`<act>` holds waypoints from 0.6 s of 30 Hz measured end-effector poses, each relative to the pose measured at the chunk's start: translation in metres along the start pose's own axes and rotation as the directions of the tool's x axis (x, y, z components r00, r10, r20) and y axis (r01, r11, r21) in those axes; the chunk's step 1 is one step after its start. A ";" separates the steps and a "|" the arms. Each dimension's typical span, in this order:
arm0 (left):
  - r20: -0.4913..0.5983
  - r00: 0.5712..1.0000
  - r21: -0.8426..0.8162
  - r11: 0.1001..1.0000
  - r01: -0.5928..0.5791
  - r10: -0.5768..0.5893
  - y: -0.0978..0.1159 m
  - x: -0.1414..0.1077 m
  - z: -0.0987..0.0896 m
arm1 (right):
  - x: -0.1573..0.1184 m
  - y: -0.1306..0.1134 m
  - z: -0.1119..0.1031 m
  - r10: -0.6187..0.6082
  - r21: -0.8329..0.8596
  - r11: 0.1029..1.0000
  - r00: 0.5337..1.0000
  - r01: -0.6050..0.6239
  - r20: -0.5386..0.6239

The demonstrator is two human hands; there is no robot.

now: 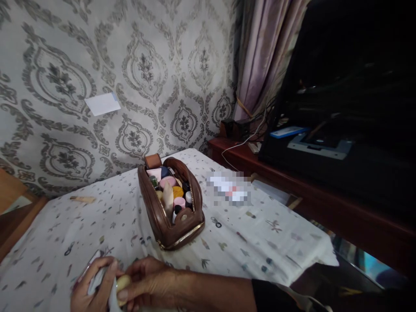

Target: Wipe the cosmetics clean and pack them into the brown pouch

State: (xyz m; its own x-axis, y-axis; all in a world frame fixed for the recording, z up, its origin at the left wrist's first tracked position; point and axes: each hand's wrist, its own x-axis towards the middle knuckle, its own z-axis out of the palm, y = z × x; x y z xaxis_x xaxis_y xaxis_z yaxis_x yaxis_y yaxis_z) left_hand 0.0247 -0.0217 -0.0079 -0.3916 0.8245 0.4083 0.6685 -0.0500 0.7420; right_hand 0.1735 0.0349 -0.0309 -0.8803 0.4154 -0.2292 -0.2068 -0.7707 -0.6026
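Note:
Near the bottom edge, left of centre, my left hand [94, 288] is closed around a whitish, partly glossy item [96, 281] whose kind is hard to tell. Touching it from the right, my right hand [147, 279] pinches a small pale yellow round object [123, 284] between thumb and fingers. Beyond both hands, an open brown leather bag [151, 212] stands on the patterned white cloth [110, 221]. Pink, yellow, white and dark small containers fill the bag, along with a beige item [167, 198] that sticks up. Gold zips run along its front and opening.
A small wooden-looking strip [82, 199] lies at the left on the cloth. Right of the bag is a blurred-out white and red item [229, 188]. A dark red desk [240, 156] with a cable and a large black screen [341, 86] borders the right side. Patterned wallpaper rises behind.

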 end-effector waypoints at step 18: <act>0.083 0.983 0.002 0.987 -0.163 0.163 0.014 0.000 0.000 | -0.002 -0.002 0.001 -0.019 0.005 1.000 1.000 0.019 -0.021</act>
State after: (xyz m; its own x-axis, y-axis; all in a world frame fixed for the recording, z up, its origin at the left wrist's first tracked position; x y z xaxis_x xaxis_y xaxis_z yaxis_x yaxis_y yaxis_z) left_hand 0.0338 -0.0223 0.0027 -0.2240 0.8493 0.4780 0.7245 -0.1829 0.6645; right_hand 0.1754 0.0349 -0.0282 -0.8671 0.4399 -0.2339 -0.2257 -0.7654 -0.6027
